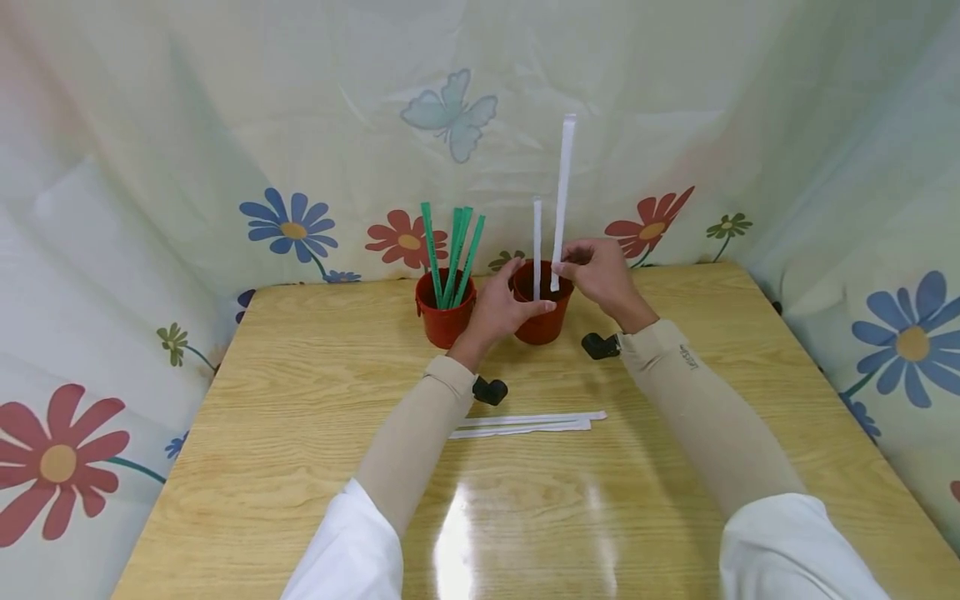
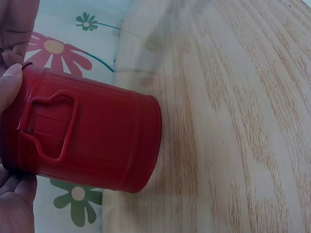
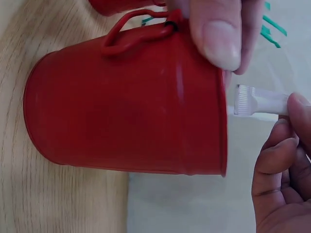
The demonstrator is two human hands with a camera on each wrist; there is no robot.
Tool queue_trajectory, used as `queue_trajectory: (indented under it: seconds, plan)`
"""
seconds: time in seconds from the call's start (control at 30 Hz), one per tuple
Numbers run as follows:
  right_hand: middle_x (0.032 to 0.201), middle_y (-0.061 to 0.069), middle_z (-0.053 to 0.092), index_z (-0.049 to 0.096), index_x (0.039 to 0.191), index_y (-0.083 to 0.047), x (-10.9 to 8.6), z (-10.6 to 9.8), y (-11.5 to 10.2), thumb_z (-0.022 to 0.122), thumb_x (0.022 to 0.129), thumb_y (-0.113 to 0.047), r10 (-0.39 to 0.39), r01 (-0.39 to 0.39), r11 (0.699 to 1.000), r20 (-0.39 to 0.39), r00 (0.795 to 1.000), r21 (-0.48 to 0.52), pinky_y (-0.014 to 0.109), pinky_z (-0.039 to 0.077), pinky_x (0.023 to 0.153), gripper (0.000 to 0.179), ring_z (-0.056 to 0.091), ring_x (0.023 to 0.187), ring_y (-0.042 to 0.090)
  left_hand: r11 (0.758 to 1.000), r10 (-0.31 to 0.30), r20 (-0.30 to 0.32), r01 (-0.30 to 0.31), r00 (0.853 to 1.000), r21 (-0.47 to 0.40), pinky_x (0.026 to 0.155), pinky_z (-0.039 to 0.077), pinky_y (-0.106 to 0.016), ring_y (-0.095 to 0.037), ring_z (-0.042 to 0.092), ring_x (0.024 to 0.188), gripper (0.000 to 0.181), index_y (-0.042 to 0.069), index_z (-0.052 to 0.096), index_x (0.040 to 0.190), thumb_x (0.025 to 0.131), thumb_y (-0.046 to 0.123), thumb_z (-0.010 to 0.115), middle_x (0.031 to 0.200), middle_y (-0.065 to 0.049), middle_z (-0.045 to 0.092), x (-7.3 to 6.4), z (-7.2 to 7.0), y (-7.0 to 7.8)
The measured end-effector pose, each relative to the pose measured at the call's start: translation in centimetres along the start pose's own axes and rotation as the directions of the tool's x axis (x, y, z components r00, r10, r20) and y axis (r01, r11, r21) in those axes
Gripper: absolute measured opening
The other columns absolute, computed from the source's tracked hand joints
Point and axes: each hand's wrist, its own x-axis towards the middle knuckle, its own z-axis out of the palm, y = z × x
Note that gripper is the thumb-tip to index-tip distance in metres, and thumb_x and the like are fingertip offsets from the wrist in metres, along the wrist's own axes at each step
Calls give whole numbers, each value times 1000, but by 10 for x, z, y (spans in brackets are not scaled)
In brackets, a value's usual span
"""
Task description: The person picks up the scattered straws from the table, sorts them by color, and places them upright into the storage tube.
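Observation:
My left hand point(image 1: 497, 312) grips the rim of the right red bucket point(image 1: 538, 328), thumb along the front. In the left wrist view, the bucket's wire handle point(image 2: 70, 126) hangs on its side. Above this bucket, my right hand point(image 1: 602, 273) pinches a long white wrapped straw point(image 1: 564, 183) near its lower end and keeps it almost upright. The right wrist view shows the straw's crimped tip point(image 3: 244, 100) just beyond the rim. Another white straw point(image 1: 537, 237) stands inside the same bucket.
To the left, a second red bucket point(image 1: 444, 327) has several green wrapped straws point(image 1: 429, 242) standing in it. More white straws point(image 1: 532, 427) lie flat on the wooden table point(image 1: 300, 400), nearer me. A flowered curtain point(image 1: 337, 108) hangs behind and at both sides.

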Motion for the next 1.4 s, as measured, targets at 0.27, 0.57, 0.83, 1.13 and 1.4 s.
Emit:
queue_trajectory:
  seconds: [0.27,0.57,0.83,1.13,1.4]
  plan:
    - [97,18,74,75,100,3,-3,4,8,70,98,-10,38,-38,999,12,999,-38,24,56,65,14,67,78,22,1000,3,4,-3,1000,-11,116,49,-47,-28,56,140,96,12,36,162,85,35,88,162,-9,49,-2,4,-2]
    - [106,21,77,79,112,1,-14,-4,12,70,100,-27,94,-93,991,7,996,-95,32,52,74,32,68,94,31,999,-32,23,32,999,3,118,48,-45,-26,53,144,96,15,34,163,86,36,87,164,-3,46,-5,7,-2]
    - [111,20,77,80,109,-2,-29,-10,9,72,99,-27,42,-41,990,8,999,-139,29,51,75,28,66,96,28,1000,-15,14,15,1000,9,119,47,-45,-25,50,147,97,14,33,164,86,37,87,165,-3,45,0,3,1]
    - [95,16,79,80,98,1,-70,-8,38,75,95,-9,-29,59,988,208,978,-140,21,53,69,12,64,80,15,1000,7,10,-7,1000,11,119,47,-46,-25,49,148,98,13,32,164,86,37,86,166,-2,44,3,-1,0]
    - [84,4,79,81,86,-7,-113,3,70,78,90,-4,-28,124,977,471,882,-175,23,52,67,6,63,74,11,1000,-8,17,8,1000,26,121,45,-47,-26,46,150,98,13,33,163,85,37,87,166,-4,44,2,-2,1]
